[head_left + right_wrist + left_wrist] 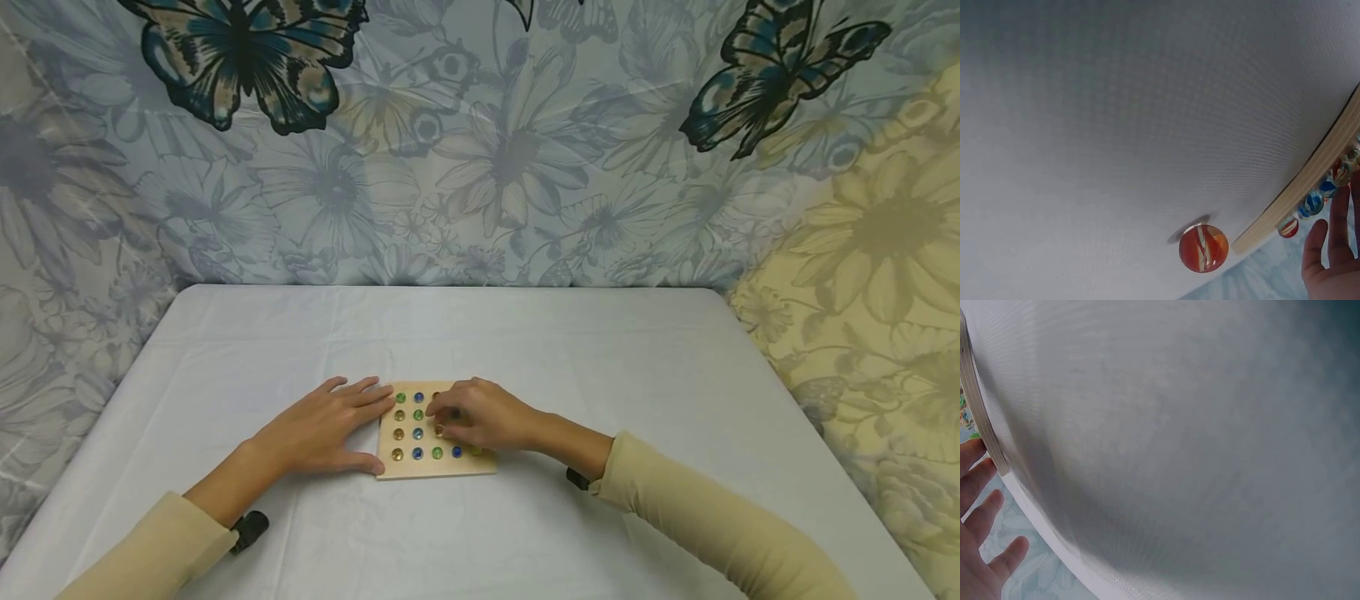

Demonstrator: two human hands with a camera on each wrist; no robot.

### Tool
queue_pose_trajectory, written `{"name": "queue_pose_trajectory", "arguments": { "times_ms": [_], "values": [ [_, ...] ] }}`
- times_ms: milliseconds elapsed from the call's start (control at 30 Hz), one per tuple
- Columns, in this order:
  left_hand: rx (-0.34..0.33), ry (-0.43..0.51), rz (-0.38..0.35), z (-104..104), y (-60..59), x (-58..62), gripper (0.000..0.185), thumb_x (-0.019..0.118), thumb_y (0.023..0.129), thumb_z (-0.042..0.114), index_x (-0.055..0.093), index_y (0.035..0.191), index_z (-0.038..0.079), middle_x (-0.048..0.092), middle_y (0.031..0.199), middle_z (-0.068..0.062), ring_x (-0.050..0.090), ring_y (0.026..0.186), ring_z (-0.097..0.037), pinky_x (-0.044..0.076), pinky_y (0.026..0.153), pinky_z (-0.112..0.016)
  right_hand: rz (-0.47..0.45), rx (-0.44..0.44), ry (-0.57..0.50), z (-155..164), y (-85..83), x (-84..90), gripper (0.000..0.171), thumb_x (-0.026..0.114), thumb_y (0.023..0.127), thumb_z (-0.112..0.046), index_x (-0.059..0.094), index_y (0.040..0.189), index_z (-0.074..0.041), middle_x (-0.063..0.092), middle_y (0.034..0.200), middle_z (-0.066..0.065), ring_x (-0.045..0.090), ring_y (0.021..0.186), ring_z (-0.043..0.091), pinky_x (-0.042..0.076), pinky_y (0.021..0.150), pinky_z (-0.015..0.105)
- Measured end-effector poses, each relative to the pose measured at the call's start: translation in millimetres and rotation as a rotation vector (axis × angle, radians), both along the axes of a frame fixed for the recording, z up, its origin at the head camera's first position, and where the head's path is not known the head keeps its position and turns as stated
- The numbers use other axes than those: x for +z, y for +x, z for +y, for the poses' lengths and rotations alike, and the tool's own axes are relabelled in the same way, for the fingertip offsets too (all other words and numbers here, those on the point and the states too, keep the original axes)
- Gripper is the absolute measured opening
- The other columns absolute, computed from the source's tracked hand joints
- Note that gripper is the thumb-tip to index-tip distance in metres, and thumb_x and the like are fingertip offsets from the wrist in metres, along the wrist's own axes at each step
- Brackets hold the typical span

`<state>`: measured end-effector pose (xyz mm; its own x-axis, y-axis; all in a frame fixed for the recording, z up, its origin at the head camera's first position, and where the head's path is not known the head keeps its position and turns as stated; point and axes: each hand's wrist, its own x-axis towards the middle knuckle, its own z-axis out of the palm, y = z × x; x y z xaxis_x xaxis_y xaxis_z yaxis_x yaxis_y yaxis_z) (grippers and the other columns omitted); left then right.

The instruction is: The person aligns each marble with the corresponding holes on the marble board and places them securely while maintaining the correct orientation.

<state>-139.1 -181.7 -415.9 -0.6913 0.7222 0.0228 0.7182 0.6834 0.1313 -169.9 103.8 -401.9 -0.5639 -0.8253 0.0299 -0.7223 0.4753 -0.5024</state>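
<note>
A square wooden board [437, 472] lies on the table, with rows of green, blue and amber glass marbles [417, 434] in its hollows. My left hand [330, 425] rests at the board's left side, fingers spread, fingertips along the edge and thumb by the near corner. Over the right part of the board, my right hand [491, 417] has bent fingers, index finger and thumb down among the marbles. I cannot tell whether they pinch one. That hand hides several marbles. In the right wrist view, a red-and-white marble [1204, 249] sits off the board, on the cloth.
A white cloth [570, 350] covers the table and shows some creases. Behind it hangs fabric printed with flowers and butterflies [243, 58]. Dark wrist devices [251, 530] sit at both sleeve cuffs.
</note>
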Motion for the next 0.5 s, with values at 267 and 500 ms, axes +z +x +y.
{"name": "queue_pose_trajectory", "arguments": {
  "times_ms": [267, 500],
  "values": [
    [0.006, 0.005, 0.007, -0.4, 0.9, 0.2, 0.094, 0.053, 0.083, 0.079, 0.051, 0.147, 0.011, 0.047, 0.152, -0.006, 0.042, 0.14, -0.031, 0.035, 0.108, -0.057, 0.0, 0.005, 0.014, -3.4, -0.6, -1.4, 0.025, 0.071, 0.092, -0.014, 0.071, 0.117, -0.012, 0.072, 0.104, -0.008, 0.062, 0.095, 0.003, 0.047, 0.094, 0.029],
    [0.012, -0.001, -0.006, -0.4, 1.0, -0.4, 0.095, 0.052, 0.082, 0.079, 0.049, 0.148, 0.011, 0.046, 0.153, -0.005, 0.04, 0.142, -0.03, 0.033, 0.11, -0.056, 0.028, -0.023, -0.007, 5.1, -3.1, 3.3, 0.028, 0.073, 0.091, -0.014, 0.071, 0.118, -0.011, 0.072, 0.103, -0.008, 0.064, 0.092, 0.008, 0.048, 0.093, 0.031]
  ]
}}
